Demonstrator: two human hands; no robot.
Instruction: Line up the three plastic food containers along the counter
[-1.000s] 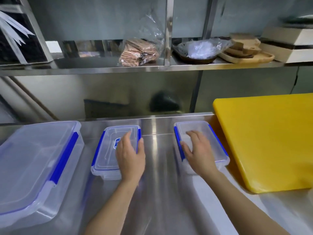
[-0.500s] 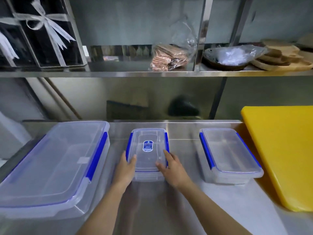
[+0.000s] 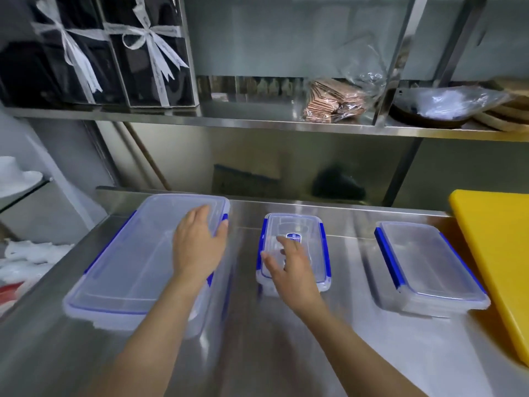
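Note:
Three clear plastic containers with blue clips stand side by side on the steel counter [image 3: 286, 353]. The large container [image 3: 123, 267] is at the left, the small container [image 3: 297, 227] in the middle, the medium container [image 3: 426, 267] at the right. My left hand [image 3: 197, 245] lies flat on the right part of the large container's lid, thumb over its right edge. My right hand [image 3: 292, 265] rests with spread fingers on the small container's lid, near its blue label. Neither hand grips anything.
A thick yellow cutting board [image 3: 495, 262] lies at the right, close beside the medium container. A steel shelf [image 3: 257, 121] overhead carries black gift boxes with ribbons [image 3: 114, 53], a bag of brown packets [image 3: 335, 101] and a wrapped dish [image 3: 440, 107]. The counter's left edge drops off.
My left hand left the small container and moved left onto the large container's lid. My right hand shifted from the small container's side onto its top. The view panned left.

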